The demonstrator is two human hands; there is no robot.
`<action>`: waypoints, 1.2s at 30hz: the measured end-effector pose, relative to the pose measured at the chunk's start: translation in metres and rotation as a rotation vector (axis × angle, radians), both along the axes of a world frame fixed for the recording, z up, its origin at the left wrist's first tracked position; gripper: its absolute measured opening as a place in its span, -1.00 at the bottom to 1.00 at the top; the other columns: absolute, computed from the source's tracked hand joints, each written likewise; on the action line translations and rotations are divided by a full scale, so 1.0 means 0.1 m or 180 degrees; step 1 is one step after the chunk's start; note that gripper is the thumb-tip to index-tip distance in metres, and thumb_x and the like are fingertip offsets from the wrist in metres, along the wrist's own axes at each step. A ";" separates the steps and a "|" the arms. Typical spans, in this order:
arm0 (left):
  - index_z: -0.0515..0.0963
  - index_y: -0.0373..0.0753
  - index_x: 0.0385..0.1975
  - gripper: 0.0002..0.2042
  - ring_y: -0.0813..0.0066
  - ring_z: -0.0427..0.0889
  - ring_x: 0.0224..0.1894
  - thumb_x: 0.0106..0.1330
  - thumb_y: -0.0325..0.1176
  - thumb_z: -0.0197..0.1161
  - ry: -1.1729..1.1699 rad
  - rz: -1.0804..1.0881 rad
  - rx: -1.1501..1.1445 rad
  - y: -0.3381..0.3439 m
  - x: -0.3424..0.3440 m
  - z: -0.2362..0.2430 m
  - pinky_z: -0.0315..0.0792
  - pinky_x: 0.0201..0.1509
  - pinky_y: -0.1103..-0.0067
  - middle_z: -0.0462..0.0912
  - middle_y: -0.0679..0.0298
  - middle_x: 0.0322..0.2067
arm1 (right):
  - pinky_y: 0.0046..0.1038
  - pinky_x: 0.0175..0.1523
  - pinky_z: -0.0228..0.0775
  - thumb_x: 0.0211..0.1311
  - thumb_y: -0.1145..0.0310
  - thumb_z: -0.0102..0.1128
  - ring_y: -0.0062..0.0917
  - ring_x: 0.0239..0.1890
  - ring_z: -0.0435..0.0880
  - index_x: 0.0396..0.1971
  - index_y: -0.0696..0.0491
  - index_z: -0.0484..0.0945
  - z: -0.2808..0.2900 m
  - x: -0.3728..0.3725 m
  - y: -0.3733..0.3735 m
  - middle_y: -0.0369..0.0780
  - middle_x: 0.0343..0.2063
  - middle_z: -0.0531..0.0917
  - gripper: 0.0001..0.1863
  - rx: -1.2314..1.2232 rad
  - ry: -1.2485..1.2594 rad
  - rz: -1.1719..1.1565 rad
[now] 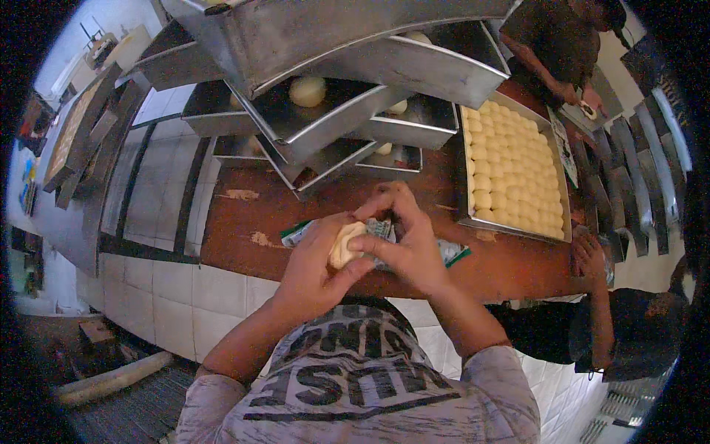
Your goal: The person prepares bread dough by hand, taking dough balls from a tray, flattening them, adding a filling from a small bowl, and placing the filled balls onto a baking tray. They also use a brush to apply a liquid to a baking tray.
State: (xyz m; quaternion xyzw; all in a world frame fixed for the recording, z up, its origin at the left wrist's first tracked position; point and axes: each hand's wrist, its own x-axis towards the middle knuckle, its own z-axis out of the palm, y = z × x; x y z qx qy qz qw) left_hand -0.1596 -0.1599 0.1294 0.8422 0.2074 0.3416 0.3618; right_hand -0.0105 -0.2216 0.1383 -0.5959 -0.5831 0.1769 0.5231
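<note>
Head view. Item one: dough piece (345, 246), pale, rounded, creased, held between both hands. Left hand (316, 257): cupped around its outer side. Right hand (405, 240): grasping the same piece, thumb laid across its face, fingers arched beyond. Handling, as we judge it: light, soft, perhaps slightly tacky, easily dented or torn. Hold: we would cradle it from below, using broad finger pressure, never tips. Item two: green-edged packaging (453, 254), beyond the hands on the tabletop (510, 268). Item three: metal tray (518, 231) of dough balls (514, 166), right of the right hand.
</note>
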 end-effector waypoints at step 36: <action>0.18 -0.21 0.12 -0.26 0.47 0.37 0.03 -0.02 0.03 0.29 -0.1346 -0.0627 -0.2141 0.08 0.17 -0.16 0.35 -0.03 0.64 0.32 0.23 0.05 | -0.52 -0.29 0.44 0.15 0.32 0.13 -0.55 -0.40 0.56 -0.31 0.02 0.48 -0.05 -0.42 0.05 -0.28 -0.43 0.57 -0.85 -0.0877 0.4605 0.0553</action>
